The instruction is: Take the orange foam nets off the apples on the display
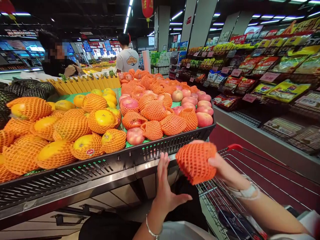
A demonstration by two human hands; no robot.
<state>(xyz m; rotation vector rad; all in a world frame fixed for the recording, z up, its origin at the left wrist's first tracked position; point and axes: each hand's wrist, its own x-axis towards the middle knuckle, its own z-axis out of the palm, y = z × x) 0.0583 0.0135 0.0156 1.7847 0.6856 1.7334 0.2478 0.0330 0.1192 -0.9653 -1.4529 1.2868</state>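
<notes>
The right hand holds one netted fruit, fingers wrapped around its far side, above the cart and just beside the black crate. The left hand is spread open, palm toward the fruit, touching nothing. In the crate lie many apples and yellow fruits, too many to count. Two people stand behind.

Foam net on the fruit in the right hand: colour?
Orange mesh foam net, held by the right hand; head view.
</notes>
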